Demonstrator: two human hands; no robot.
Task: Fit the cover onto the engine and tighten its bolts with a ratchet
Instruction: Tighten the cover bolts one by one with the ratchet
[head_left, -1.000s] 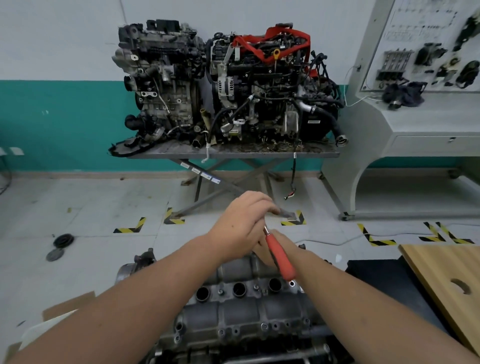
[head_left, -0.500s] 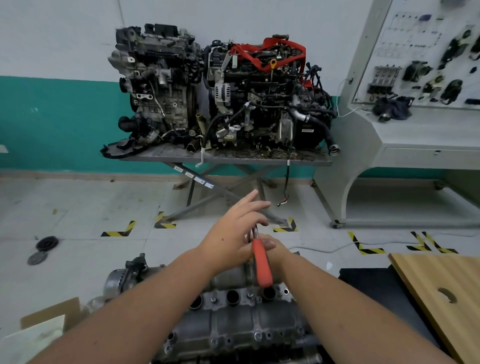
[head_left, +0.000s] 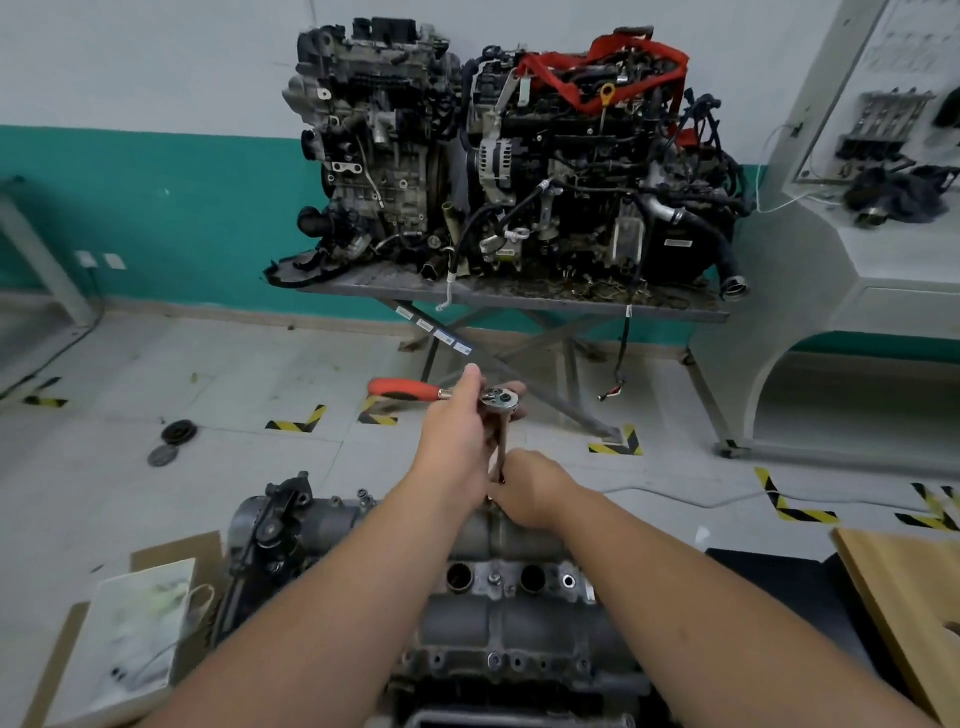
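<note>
We're looking at one ratchet (head_left: 447, 393), red handle sticking out to the left, and one grey cover (head_left: 511, 592) sitting on the engine (head_left: 291, 525) right below us. Our left hand (head_left: 457, 431) is reaching forward and curling its fingers around the ratchet's neck by the head. Our right hand (head_left: 532, 486) is sitting lower at the cover's far edge, fingers pinching the extension bar (head_left: 503, 447) that's dropping from the ratchet head. Both forearms are blocking a good chunk of the cover. Two more engines (head_left: 519, 150) are standing on a metal table (head_left: 519, 299) by the far wall, and a wooden board (head_left: 904, 597) is lying on our right.
</note>
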